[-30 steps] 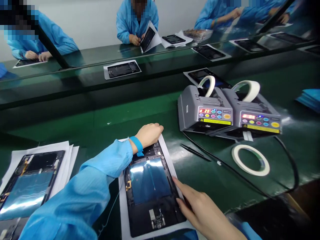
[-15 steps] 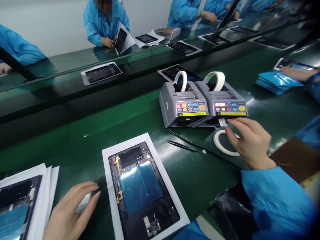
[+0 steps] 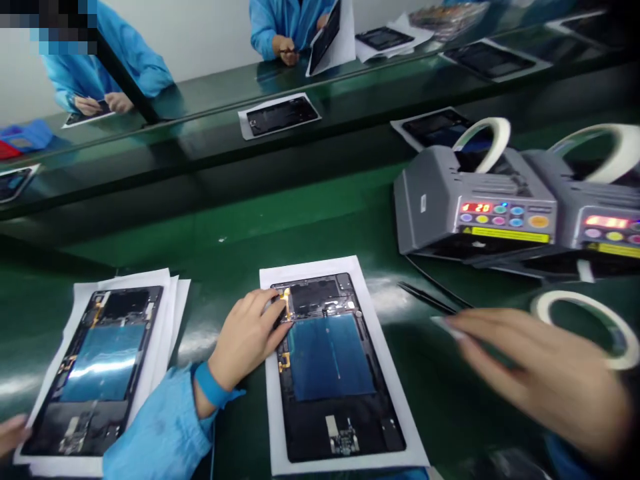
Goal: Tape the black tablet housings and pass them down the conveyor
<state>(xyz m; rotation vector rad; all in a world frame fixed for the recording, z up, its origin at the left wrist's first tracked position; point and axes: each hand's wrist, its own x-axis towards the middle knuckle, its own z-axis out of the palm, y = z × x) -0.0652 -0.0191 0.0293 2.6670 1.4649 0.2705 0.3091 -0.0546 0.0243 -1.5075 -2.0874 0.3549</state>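
Observation:
A tablet (image 3: 345,357) with its inside exposed lies on white paper (image 3: 417,453) in front of me. My left hand (image 3: 247,340) bends over its upper left edge, fingertips and thumb gripping there by an orange flex cable (image 3: 287,303). To the right of the tablet, my right hand (image 3: 540,373), slightly blurred, pinches a short piece of white tape (image 3: 447,327) between thumb and fingers. Just beyond that tape are black tweezers (image 3: 425,297) on the table. A roll of white tape (image 3: 545,303) lies flat, partly behind my right hand.
Two grey tape dispensers (image 3: 430,200) stand at the right. Another opened tablet (image 3: 107,360) rests on stacked paper at left, with another person's hand (image 3: 13,433) at its corner. Across the raised shelf (image 3: 200,143), people in blue handle tablets.
The view has turned left. My right hand has left the dispenser with a tape piece and come toward the tablet. My left hand has moved onto the tablet's upper left edge.

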